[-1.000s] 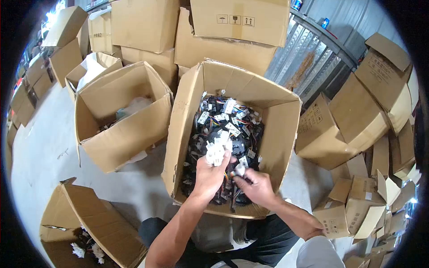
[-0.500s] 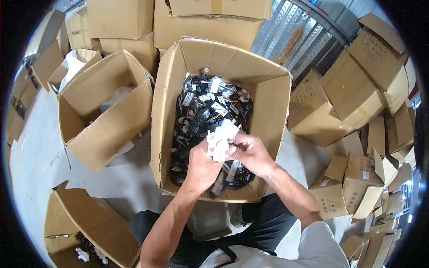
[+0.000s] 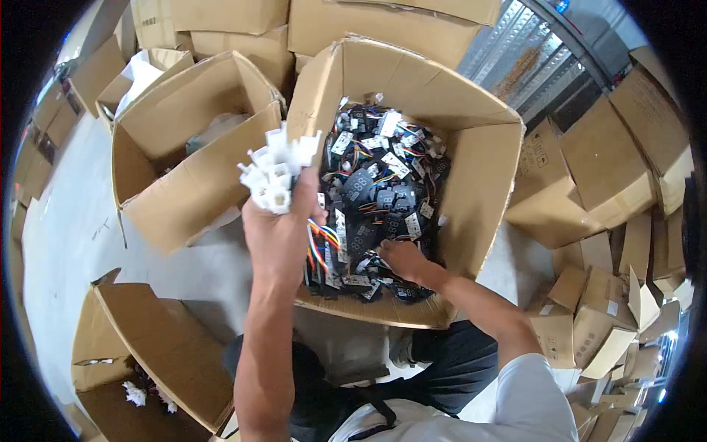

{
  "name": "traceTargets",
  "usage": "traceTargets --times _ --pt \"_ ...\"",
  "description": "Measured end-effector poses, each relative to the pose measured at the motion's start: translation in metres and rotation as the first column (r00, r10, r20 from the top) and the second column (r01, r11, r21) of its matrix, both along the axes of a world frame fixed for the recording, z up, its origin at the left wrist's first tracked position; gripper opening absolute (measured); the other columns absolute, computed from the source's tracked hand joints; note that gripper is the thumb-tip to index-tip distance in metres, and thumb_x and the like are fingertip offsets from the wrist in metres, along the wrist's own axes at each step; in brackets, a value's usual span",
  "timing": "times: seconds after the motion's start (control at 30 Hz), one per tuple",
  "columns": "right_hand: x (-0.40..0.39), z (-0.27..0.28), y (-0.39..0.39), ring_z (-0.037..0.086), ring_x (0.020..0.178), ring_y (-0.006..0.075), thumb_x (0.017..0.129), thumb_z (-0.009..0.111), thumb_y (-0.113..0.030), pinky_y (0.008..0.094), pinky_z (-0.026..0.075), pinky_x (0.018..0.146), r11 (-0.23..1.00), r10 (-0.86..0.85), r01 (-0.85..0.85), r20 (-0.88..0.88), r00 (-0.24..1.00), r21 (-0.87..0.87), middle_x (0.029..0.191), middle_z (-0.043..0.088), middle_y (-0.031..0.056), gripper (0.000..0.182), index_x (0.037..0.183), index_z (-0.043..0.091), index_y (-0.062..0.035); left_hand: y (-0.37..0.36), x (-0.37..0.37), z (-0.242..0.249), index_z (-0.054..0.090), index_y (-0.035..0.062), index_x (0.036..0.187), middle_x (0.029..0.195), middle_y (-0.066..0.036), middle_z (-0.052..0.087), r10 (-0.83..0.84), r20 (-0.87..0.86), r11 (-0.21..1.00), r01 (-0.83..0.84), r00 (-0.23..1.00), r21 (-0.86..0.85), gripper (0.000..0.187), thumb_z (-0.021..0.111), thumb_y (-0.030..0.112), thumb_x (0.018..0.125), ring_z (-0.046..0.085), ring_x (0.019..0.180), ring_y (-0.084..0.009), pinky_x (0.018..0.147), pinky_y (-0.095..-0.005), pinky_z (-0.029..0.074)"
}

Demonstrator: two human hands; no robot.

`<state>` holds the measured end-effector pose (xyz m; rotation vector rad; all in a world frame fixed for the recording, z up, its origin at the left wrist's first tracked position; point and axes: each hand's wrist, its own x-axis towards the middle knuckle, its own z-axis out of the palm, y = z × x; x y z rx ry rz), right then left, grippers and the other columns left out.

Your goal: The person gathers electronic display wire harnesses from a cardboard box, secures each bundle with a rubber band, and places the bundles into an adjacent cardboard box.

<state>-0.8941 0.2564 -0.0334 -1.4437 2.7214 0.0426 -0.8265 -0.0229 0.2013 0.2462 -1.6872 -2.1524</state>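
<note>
My left hand (image 3: pixel 276 236) is closed round a bunch of white plug connectors (image 3: pixel 278 171), raised over the left wall of a large cardboard box (image 3: pixel 475 195). Coloured wires (image 3: pixel 324 239) show just right of that hand, and black display modules lie below them. Down inside the box, my right hand (image 3: pixel 405 261) has its fingers bent and pressed together among the parts. What its fingertips grip, if anything, is hidden. Around it lie many black digital display modules (image 3: pixel 361 184), with white-labelled pieces and wire leads tangled between them.
An open carton (image 3: pixel 195 173) with some plastic inside stands to the left. Another carton (image 3: pixel 158 346), at the lower left, has white connectors (image 3: pixel 135 394) in it. Stacked boxes (image 3: pixel 383 26) line the back, and more cartons (image 3: pixel 589 309) crowd the right side.
My hands were together at the white connectors and are now apart. The left has moved up and left with the bunch; the right has reached down into the box. The view has shifted.
</note>
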Motion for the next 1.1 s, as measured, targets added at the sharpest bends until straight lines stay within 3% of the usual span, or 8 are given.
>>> traceTargets --times 0.33,0.6,0.7,0.77,0.8,0.87,0.93,1.1 --pt "0.01 -0.06 -0.003 0.071 0.071 0.0289 0.074 0.066 -0.011 0.0443 0.054 0.057 0.898 -0.224 0.249 -0.11 0.968 0.363 0.077 0.071 0.0124 0.011 0.082 0.073 -0.0068 0.005 -0.006 -0.001 0.065 0.0016 0.101 0.072 0.001 0.063 -0.036 0.014 0.99 0.034 0.999 0.139 0.018 0.07 0.018 0.094 0.055 0.056 -0.006 0.05 -0.0231 0.044" --pt "-0.012 0.065 0.023 0.069 0.075 0.0394 0.078 0.064 -0.02 0.0481 0.056 0.065 0.859 -0.444 0.426 -0.002 0.896 0.286 0.076 0.07 0.0159 0.015 0.074 0.069 -0.006 0.0 -0.003 -0.005 0.065 0.0008 0.102 0.072 0.001 0.063 -0.008 -0.035 0.997 0.011 0.999 0.072 0.02 0.072 0.016 0.092 0.055 0.057 -0.0058 0.051 -0.0231 0.045" --pt "-0.02 0.134 0.032 0.071 0.085 0.0343 0.084 0.067 -0.021 0.0434 0.056 0.073 0.768 -0.634 0.636 -0.055 0.771 0.07 0.085 0.071 0.0171 0.019 0.082 0.07 -0.0024 -0.001 -0.004 -0.003 0.064 -0.001 0.105 0.081 -0.002 0.065 -0.039 -0.009 0.991 0.04 0.999 0.13 0.023 0.074 0.013 0.09 0.059 0.061 -0.0071 0.053 -0.0241 0.049" --pt "-0.009 0.177 0.034 0.068 0.083 0.0274 0.089 0.07 -0.021 0.0385 0.053 0.074 0.661 -0.564 0.676 0.378 0.734 -0.327 0.087 0.069 0.0175 0.023 0.091 0.069 0.0022 0.005 -0.006 -0.008 0.064 -0.0014 0.106 0.083 -0.002 0.066 -0.043 -0.032 0.987 0.047 0.999 0.157 0.023 0.073 0.013 0.09 0.059 0.062 -0.0076 0.054 -0.0242 0.05" --pt "-0.001 0.19 0.032 0.068 0.083 0.0274 0.089 0.07 -0.021 0.0385 0.053 0.074 0.656 -0.568 0.678 0.373 0.733 -0.333 0.087 0.069 0.0175 0.023 0.091 0.069 0.0022 0.01 -0.007 -0.011 0.063 -0.0012 0.107 0.086 -0.003 0.066 -0.09 -0.04 0.978 0.096 0.995 0.184 0.023 0.073 0.012 0.091 0.06 0.063 -0.0083 0.056 -0.0243 0.052" --pt "0.018 0.204 0.018 0.062 0.078 0.0223 0.091 0.071 -0.018 0.0356 0.049 0.073 0.637 -0.498 0.629 0.385 0.777 -0.446 0.086 0.064 0.0157 0.024 0.096 0.067 0.0048 0.018 -0.005 -0.01 0.065 -0.0009 0.108 0.086 -0.003 0.067 -0.164 -0.043 0.984 0.167 0.985 0.061 0.021 0.072 0.01 0.092 0.062 0.065 -0.0102 0.062 -0.0246 0.055" --pt "0.037 0.21 0.002 0.058 0.07 0.0219 0.091 0.071 -0.017 0.0349 0.047 0.065 0.642 -0.378 0.517 0.352 0.856 -0.567 0.08 0.062 0.0129 0.02 0.093 0.067 0.0035 0.04 -0.004 -0.018 0.068 -0.001 0.106 0.084 -0.002 0.069 -0.231 -0.016 0.938 0.227 0.973 0.263 0.019 0.073 0.01 0.091 0.063 0.069 -0.0103 0.065 -0.0262 0.055" --pt "0.067 0.208 -0.032 0.065 0.067 0.0316 0.084 0.074 -0.011 0.04 0.053 0.059 0.75 -0.19 0.234 0.138 0.972 -0.619 0.081 0.064 0.0134 0.011 0.084 0.068 -0.0022 0.077 0.0 -0.03 0.069 -0.0029 0.104 0.084 -0.002 0.071 -0.339 0.05 0.919 0.319 0.94 0.23 0.019 0.07 0.013 0.094 0.063 0.075 -0.0079 0.067 -0.026 0.051"
